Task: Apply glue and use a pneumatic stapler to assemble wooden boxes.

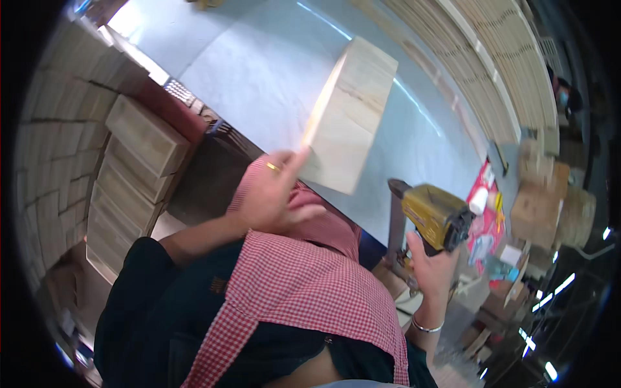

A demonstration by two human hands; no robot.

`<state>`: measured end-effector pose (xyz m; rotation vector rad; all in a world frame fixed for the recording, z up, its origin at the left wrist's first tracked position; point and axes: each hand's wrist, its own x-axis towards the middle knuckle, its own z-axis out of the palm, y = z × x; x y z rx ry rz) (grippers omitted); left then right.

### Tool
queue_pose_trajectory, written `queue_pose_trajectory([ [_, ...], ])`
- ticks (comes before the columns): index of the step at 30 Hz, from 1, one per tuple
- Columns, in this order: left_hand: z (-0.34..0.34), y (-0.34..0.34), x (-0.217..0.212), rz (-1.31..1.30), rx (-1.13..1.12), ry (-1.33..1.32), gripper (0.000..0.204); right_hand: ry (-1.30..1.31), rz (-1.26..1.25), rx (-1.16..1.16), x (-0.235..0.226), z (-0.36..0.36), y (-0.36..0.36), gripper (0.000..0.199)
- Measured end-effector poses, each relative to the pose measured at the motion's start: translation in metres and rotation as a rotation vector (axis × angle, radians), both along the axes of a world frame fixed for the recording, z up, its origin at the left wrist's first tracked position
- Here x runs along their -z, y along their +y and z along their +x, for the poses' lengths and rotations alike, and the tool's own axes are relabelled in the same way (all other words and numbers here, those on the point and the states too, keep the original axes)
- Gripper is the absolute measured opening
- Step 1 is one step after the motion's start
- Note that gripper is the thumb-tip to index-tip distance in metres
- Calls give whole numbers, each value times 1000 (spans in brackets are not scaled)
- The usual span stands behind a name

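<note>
A pale wooden box point(352, 116) stands on the light blue-grey worktop point(239, 84), tilted across the view, its near end close to the table's front edge. My left hand point(268, 200), with a gold ring, is at the near left corner of this box. Its fingers are stretched out and slightly blurred; whether the fingertips touch the wood I cannot tell. In my right hand point(435, 265) is a yellow and black nail gun point(432, 210), gripped by its handle to the right of the box. The gun's nose is apart from the box.
Wooden boxes point(145, 139) are stacked at the left beside the table. Long stacks of boards point(482, 55) line the far right side. Beyond the nail gun lie a white bottle point(479, 200) and pink packaging; cardboard boxes point(537, 207) stand farther right.
</note>
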<state>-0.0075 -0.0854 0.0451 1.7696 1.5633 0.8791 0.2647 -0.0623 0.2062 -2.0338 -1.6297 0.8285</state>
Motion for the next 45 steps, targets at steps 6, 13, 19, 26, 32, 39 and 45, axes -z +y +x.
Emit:
queue_pose_trajectory([
  [6, 26, 66, 15, 180, -46, -510, 49, -57, 7, 21, 2, 30, -6, 33],
  [13, -27, 248, 34, 288, -327, -76, 57, -3, -25, 29, 12, 27, -24, 50],
  [19, -41, 267, 20, -12, -182, -198, 41, 78, -126, -34, 12, 2, -21, 43],
  [26, -43, 266, 26, 220, -218, -141, 32, -23, -90, -189, 15, -6, -17, 51],
  [32, -46, 269, 25, 206, -182, -126, 32, -105, -70, -101, 19, -10, -24, 50],
  [39, -42, 273, 26, 147, -233, -140, 34, 23, -179, 38, 15, -19, -20, 50],
  [45, -42, 273, 31, 161, -274, -119, 35, 49, -138, -23, 9, -3, -16, 47],
])
